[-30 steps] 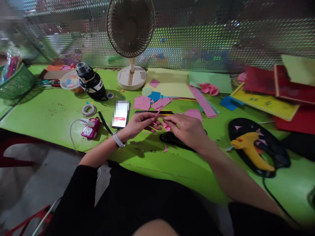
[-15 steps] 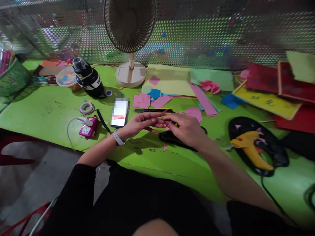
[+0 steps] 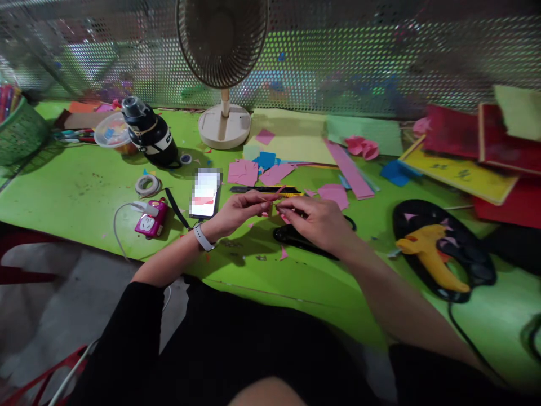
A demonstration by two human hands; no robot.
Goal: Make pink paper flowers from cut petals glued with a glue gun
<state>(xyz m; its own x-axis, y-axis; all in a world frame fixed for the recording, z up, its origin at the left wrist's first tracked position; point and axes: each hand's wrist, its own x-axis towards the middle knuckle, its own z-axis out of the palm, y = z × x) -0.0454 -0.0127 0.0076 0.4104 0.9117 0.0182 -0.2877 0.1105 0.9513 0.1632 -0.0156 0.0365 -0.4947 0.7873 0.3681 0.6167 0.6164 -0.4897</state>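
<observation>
My left hand (image 3: 242, 213), with a pale watch band at the wrist, is closed around a small piece of pink paper (image 3: 279, 193). From the right, my right hand (image 3: 315, 217) pinches at the same piece with thumb and forefinger. A thin, light, stick-like line runs between the fingertips, too fine to make out. Just behind the hands lies a yellow and black box cutter (image 3: 249, 190). Beneath my right hand are black-handled scissors (image 3: 291, 235), partly covered. Cut pink paper pieces (image 3: 243, 172) and a blue piece (image 3: 266, 161) lie beyond.
A phone (image 3: 205, 194), a tape roll (image 3: 147, 185), a pink power adapter (image 3: 151, 220) and a dark bottle (image 3: 150, 132) stand to the left. A fan (image 3: 225, 127) is behind. On the right, a yellow glue gun (image 3: 435, 256) rests on a black tray (image 3: 399, 220).
The fingertips have drawn slightly apart, and the left fingers have curled in more. Both hands stay over the same spot.
</observation>
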